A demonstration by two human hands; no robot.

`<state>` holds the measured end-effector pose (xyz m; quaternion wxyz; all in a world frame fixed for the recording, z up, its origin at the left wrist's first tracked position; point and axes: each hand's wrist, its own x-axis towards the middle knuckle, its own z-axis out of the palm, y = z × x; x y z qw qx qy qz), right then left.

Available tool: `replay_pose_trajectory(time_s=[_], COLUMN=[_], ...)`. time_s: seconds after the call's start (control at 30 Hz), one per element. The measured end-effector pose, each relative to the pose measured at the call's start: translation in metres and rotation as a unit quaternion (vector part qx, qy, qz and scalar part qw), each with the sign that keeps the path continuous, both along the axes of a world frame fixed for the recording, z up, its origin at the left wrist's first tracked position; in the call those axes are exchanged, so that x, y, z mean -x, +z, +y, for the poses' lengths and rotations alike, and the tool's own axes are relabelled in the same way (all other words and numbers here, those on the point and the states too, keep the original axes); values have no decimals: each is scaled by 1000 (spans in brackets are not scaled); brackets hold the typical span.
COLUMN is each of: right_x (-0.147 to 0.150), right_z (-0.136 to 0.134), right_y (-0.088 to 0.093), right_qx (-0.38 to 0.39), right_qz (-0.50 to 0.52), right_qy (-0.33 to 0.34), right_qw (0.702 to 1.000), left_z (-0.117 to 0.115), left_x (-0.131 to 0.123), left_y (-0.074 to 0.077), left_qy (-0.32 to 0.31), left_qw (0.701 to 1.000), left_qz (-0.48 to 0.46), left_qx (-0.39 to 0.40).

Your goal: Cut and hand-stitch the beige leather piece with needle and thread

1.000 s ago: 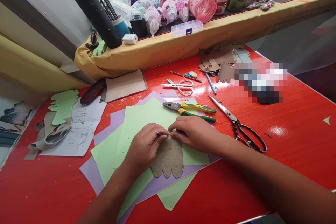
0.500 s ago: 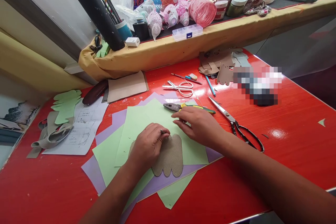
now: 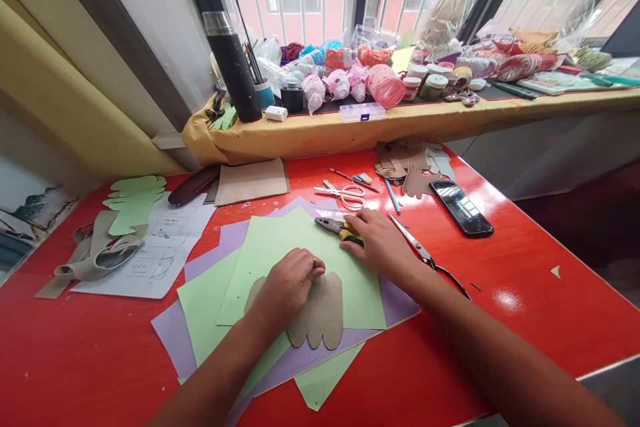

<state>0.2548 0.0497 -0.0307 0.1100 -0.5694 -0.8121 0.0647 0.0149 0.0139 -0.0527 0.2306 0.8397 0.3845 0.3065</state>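
Observation:
A grey-beige leather piece [image 3: 320,310] with a scalloped lower edge lies on the stacked paper. My left hand [image 3: 285,287] rests over its left part, thumb and forefinger pinched around a small dark metal bit, mostly hidden, at its upper edge. Just up and to the right, my right hand [image 3: 377,243] has its fingers around the yellow-and-black handles of the pliers [image 3: 330,225]. The jaws of the pliers point left over the green paper [image 3: 270,240]. Large black-handled scissors [image 3: 420,247] lie beside my right hand, partly covered by the forearm.
White-handled scissors [image 3: 345,195], a pencil [image 3: 345,175] and a blue pen [image 3: 393,197] lie beyond the pliers. A phone [image 3: 463,209] is at the right. Leather scraps [image 3: 410,167] sit at the back; a drawn sheet [image 3: 160,253] lies left. A crowded sill [image 3: 310,140] borders the table [image 3: 540,327].
My right hand has come down onto the handles of the pliers and closed around them. My left hand keeps its pinch at the leather. The camera view has tilted up, showing more window.

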Motion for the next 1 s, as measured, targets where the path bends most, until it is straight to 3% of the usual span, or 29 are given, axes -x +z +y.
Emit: replay_pose_trajectory(time_s=[0.17,0.23,0.3,0.37,0.47,0.57,0.67,0.73,0.83,0.93,1.0], right_x=[1,-1,-6,-11,-13,-6,5,12,17,18,17], right_z=[4,6,7,4,-11,-39,-64,-71,-66,-61,-64], right_y=[-3,1,10,22,36,34,27,32,56,75,74], right_qx=[14,39,92,158,207,273,384,432,426,371,371], right_qz=[53,140,261,391,562,666,673,670,684,678,666], right_qy=[-20,-36,-58,-86,-131,-147,-159,-163,-141,-115,-100], right_qw=[998,989,959,903,790,679,613,582,574,624,639], left_z=[0,0,0,-1,-1,-1,-1,-1,-1,-2,-2], left_x=[0,1,1,1,1,1,0,0,-1,-1,-2], left_y=[-6,-7,-7,-6,-5,-3,-3,-4,-5,-5,-5], left_qy=[1,3,5,6,10,8,7,9,15,19,17], left_qw=[1000,1000,1000,1000,1000,1000,1000,1000,1000,1000,1000], left_qz=[-3,0,3,5,4,5,6,7,8,11,12], left_qx=[2,7,9,8,6,0,-6,-9,-10,-10,-10])
